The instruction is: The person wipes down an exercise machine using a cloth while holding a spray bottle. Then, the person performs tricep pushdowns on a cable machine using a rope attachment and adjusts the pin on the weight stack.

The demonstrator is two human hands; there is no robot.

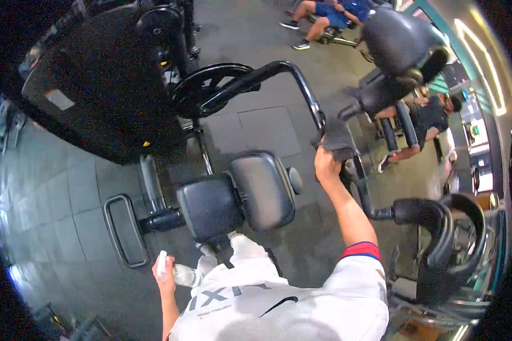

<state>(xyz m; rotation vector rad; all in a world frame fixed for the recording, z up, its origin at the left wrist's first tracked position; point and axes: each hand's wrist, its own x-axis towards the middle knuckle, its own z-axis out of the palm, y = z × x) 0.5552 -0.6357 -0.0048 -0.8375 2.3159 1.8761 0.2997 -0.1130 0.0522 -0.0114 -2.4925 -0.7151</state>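
Note:
My left hand (165,269) is wrapped round a white spray bottle (183,275), held low at the left near my leg. My right hand (327,163) reaches forward and presses a dark grey cloth (338,138) against the black tubular arm of an exercise machine (308,94). The machine's padded seat (210,206) and backrest (263,190) lie between my two hands, in front of my legs.
A large black machine housing (96,85) stands at the upper left, with a looped metal bar (119,230) below it. Black padded machine parts (424,219) are at the right. Two people sit on equipment at the top and upper right.

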